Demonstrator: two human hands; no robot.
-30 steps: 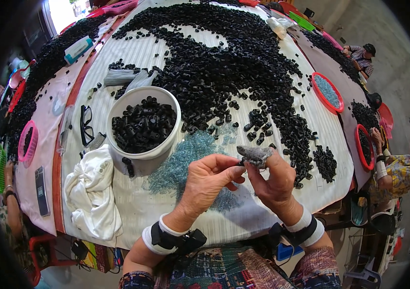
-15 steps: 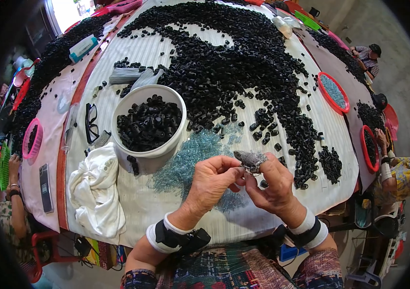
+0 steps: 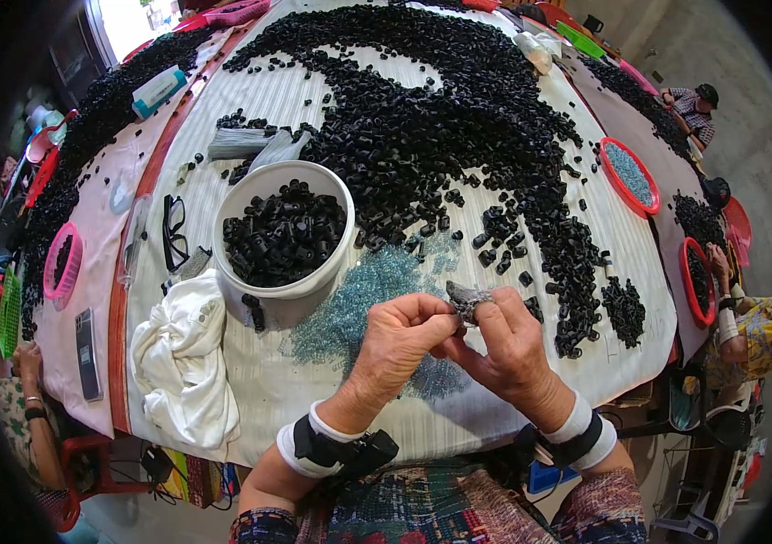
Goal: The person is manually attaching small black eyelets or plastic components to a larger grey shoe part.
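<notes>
In front of me, my left hand (image 3: 395,341) and my right hand (image 3: 514,352) meet at the fingertips, both closed. A small, rough dark-grey clump (image 3: 466,297) sticks up from between my right thumb and fingers. My left thumb and forefinger pinch at its lower side; whatever they hold is hidden. Beneath and behind my hands spreads a heap of small clear bluish pieces (image 3: 349,297). To its left stands a white bucket (image 3: 286,291) filled with short black cylindrical parts (image 3: 281,231).
More black parts (image 3: 440,118) cover much of the white cloth beyond. Left of the bucket lie black-framed glasses (image 3: 174,234), a white cloth bundle (image 3: 182,363) and grey strand bundles (image 3: 241,142). A red basket (image 3: 652,208) stands right. Co-workers sit at both sides.
My right fingers have curled further over the grey clump, so less of it shows. My left hand stays nearly in place. At far left, a co-worker's hand has moved nearer.
</notes>
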